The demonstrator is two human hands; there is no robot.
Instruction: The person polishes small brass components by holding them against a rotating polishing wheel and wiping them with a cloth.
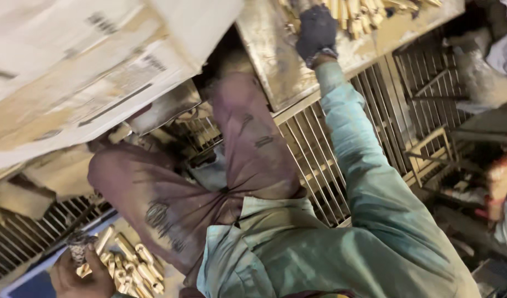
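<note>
My right hand [317, 30], in a dark glove at the end of a green sleeve, reaches onto a worn metal tabletop [275, 60] at the top. Its fingers touch a heap of short brass pieces [364, 14], and its grip is hidden. At the bottom left my bare left hand [77, 273] is closed around a small grey ridged metal piece [78, 247]. It sits just beside a second pile of brass pieces [129, 262] lying on a pale tray with a blue edge [30, 281]. My knees in maroon trousers [171, 198] fill the middle.
A large dirty cardboard box [77, 72] fills the upper left above my knees. Metal grating [319, 160] runs under the tabletop and down the right side. Metal frames and clutter [430, 149] crowd the right, where part of another person [504, 187] shows at the edge.
</note>
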